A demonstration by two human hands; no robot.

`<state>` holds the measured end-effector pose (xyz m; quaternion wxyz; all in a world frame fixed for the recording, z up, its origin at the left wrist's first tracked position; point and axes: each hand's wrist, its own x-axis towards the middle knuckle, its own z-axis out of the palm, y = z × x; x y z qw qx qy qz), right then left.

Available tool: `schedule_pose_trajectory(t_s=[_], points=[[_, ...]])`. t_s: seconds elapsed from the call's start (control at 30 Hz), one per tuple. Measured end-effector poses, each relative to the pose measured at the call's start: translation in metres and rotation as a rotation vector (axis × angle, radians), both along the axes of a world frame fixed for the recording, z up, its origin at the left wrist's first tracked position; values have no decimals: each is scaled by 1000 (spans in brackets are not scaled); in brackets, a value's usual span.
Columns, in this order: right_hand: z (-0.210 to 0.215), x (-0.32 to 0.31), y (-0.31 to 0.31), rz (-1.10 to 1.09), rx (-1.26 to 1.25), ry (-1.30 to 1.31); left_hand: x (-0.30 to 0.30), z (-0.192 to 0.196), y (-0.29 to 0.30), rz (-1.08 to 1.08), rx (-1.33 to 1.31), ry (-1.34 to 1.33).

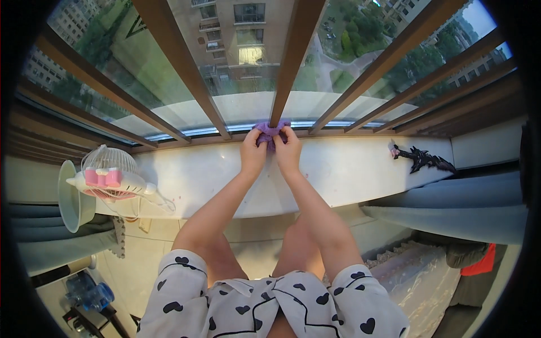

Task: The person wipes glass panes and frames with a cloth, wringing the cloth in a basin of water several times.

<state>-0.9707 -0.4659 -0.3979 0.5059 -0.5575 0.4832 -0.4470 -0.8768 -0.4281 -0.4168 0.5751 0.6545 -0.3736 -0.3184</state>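
Both my arms reach forward over a white windowsill (220, 169) to the foot of a brown window bar (293, 62). A crumpled purple cloth (271, 133) wraps round the bar's lower end. On its left side my left hand (253, 149) is closed, fingers pressed into the fabric. My right hand (288, 150) grips the cloth from the right side. The two hands nearly meet, thumbs toward each other. Behind the bar, the part of the cloth on the far side is hidden.
At the sill's left end stands a white and pink fan (110, 177) beside a pale round basin (76, 197). A black toy sword (422, 159) lies at the right. Grey-blue curtains (451, 197) hang at both sides. More brown bars (186, 62) cross the window.
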Motion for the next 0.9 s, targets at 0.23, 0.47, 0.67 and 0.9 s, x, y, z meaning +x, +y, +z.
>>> schedule_pose_trajectory(t_s=[0.23, 0.47, 0.67, 0.9], points=[[-31, 6, 7, -143, 125, -209, -22, 0, 6, 127, 123, -52], [-23, 11, -5, -129, 368, -342, -8, -3, 0, 117, 170, 94], [26, -25, 14, 35, 423, -127, -12, 53, 32, -159, 373, 416], [183, -35, 26, 10, 99, -645, -31, 183, 43, -250, -469, -122]])
